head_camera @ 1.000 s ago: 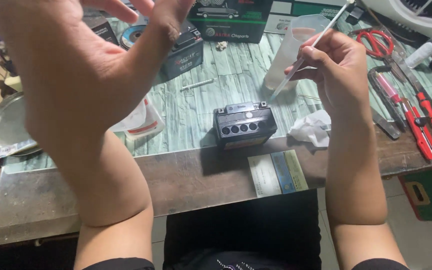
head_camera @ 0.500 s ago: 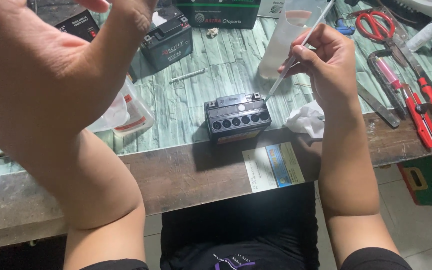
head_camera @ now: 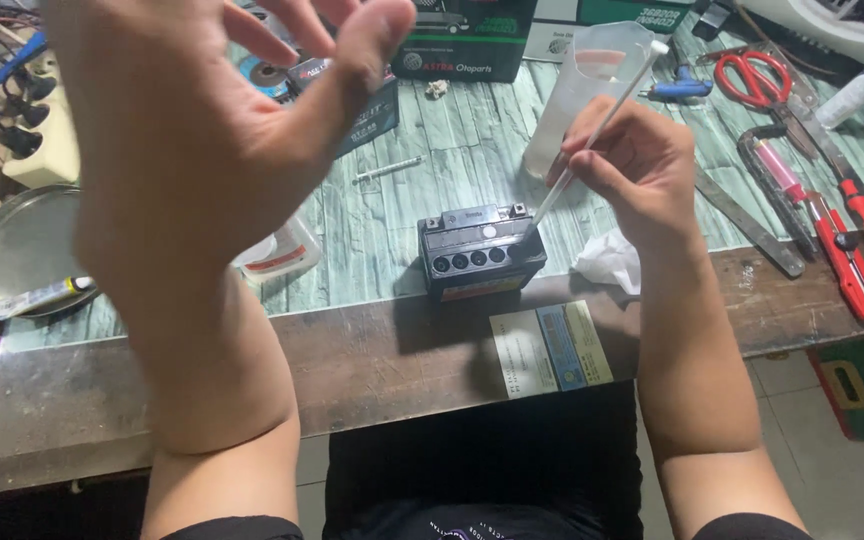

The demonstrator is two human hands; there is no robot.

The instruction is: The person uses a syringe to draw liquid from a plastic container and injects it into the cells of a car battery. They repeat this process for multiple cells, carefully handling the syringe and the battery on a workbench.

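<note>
The left hand (head_camera: 202,150) is raised close to the camera, palm showing, fingers spread apart and holding nothing — it blocks much of the bench behind it, and its fingertips run off the top edge. The right hand (head_camera: 637,170) has its fingers pinched together on a thin white rod (head_camera: 592,135), which slants down from upper right to the top of a small black battery (head_camera: 480,250); whether its tip touches the battery or enters an opening I cannot tell. The battery stands upright near the front edge of the bench, a row of round holes on its near face. Just behind the right hand stands a clear plastic measuring cup (head_camera: 592,75), partly hidden. A crumpled white tissue (head_camera: 607,262) lies just below the wrist. Red-handled scissors (head_camera: 752,80) and pliers (head_camera: 847,240) lie further right — the far tools are cut off.
</note>
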